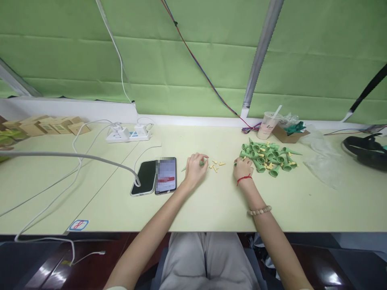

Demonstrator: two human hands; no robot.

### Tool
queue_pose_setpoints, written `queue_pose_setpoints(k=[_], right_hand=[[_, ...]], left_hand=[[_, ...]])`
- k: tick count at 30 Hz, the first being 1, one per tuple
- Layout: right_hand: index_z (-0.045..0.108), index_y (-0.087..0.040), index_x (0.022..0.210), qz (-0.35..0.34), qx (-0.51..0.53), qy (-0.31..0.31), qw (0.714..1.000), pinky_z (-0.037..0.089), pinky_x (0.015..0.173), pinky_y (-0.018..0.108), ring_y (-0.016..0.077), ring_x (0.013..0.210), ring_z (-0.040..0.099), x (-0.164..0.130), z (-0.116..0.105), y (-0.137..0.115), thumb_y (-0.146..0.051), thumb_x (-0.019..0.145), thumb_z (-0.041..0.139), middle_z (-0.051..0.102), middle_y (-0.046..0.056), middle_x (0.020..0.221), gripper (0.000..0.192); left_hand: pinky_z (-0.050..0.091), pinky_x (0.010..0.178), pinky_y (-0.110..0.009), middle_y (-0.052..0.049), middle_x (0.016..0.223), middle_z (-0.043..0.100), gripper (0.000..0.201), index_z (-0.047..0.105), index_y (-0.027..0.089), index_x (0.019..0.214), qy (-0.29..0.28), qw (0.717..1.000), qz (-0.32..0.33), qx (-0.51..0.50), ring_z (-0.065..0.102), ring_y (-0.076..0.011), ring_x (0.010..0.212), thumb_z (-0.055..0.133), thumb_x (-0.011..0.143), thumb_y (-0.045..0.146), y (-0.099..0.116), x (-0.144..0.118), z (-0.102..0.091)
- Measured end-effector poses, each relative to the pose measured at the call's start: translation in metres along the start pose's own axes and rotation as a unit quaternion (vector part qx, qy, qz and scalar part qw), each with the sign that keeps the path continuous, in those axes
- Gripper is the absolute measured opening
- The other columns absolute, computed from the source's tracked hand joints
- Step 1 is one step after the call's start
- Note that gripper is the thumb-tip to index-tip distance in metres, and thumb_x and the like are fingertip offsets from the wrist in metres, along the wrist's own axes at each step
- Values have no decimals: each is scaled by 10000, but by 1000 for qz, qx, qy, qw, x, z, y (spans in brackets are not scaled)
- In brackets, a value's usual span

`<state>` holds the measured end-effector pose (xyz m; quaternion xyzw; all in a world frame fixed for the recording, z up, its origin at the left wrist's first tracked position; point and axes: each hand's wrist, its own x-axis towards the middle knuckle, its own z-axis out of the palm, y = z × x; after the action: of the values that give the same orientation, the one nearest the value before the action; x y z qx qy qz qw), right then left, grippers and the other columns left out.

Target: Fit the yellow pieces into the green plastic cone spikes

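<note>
Work looks under way, neither just begun nor plainly finished. The left hand (196, 169) grasps one green cone (202, 163) in its fingers, the narrow tip jutting toward the left edge of the bench (217, 209), between its near and back edges. Loose yellow pieces (222, 164) lie between the hands, apart from the cones. The right hand (243, 168) has its fingers curled at the left side of a heap of green cones (266, 155), nearer the back edge than the near one; I cannot tell whether they clasp one. More yellow pieces show amid that heap (joined or merely lying there, I cannot tell), so the share done is uncertain.
</note>
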<state>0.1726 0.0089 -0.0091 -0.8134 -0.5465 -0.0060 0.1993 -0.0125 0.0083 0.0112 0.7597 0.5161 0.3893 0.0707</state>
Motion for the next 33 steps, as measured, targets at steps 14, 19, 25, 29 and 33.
queue_pose_setpoints(k=[14,19,25,29,33], right_hand=[[510,-199,1018,-18,606,-75,792,447,591,253,151,704,582,2,-16,-28,-479,749,420,574,53,921,399],[562,-202,828,18,701,-204,684,440,529,242,123,519,524,1,-19,-33,-507,678,437,538,-14,605,361],[578,-215,805,-40,683,-228,693,444,535,226,125,602,535,-7,-25,-35,-503,686,486,575,-10,698,325],[576,-239,967,-56,691,-257,673,467,610,229,121,688,580,-11,-23,-38,-456,652,633,623,-13,805,387],[618,-177,823,-32,660,-254,706,476,619,232,109,628,592,-11,-19,-36,-453,628,679,642,12,733,344]], left_hand=[[363,904,-345,-107,1205,496,462,349,195,1295,-76,990,72,-92,476,-197,1080,416,848,292,4,-8,10],[290,948,-350,-90,1214,464,428,372,256,1306,-11,998,44,-53,400,-199,1133,337,887,333,11,-5,-1],[313,860,-357,-79,1034,518,329,589,295,1121,18,998,53,-10,441,-216,985,480,821,376,12,-3,-9],[384,761,-293,-48,878,613,231,662,214,926,-58,985,48,-154,526,-160,827,475,828,308,9,0,-4],[416,649,-261,-51,785,627,195,673,160,835,5,971,-41,-237,545,-141,713,530,783,282,6,1,1]])
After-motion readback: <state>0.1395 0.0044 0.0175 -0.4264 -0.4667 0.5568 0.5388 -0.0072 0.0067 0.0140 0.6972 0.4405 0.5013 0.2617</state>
